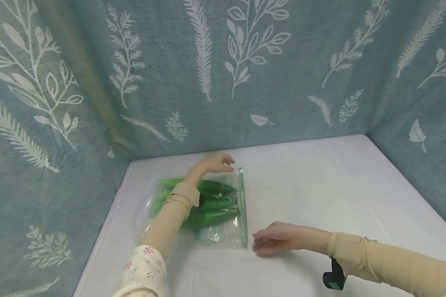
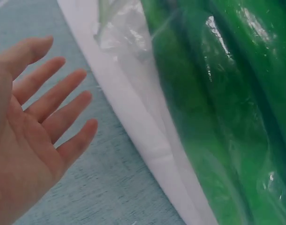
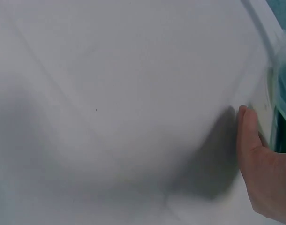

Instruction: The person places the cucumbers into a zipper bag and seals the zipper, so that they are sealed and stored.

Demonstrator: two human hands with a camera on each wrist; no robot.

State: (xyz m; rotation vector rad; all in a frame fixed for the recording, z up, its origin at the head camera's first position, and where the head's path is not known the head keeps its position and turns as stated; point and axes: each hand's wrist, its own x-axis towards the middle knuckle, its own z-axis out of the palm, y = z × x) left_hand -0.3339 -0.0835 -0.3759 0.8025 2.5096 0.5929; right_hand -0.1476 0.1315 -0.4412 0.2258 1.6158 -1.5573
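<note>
A clear zip bag (image 1: 224, 236) lies flat on the white table, its green zip strip (image 1: 243, 206) on the right side. Inside are several long, smooth green vegetables (image 1: 209, 218) with tapered ends, cucumber-like; the exact kind is unclear through the plastic. My left hand (image 1: 216, 163) reaches across the bag to its far edge, and in the left wrist view its fingers are spread, with nothing in them. Just right of the strip's near end is my right hand (image 1: 276, 238), fingers extended and grasping nothing. Whether it touches the bag cannot be told. My left forearm hides part of the vegetables.
The white cloth-covered table (image 1: 312, 185) extends to the right of the bag. Blue-green curtains (image 1: 215, 119) with white leaf prints stand along its back and both sides. A small dark device (image 1: 334, 277) hangs under the right wrist.
</note>
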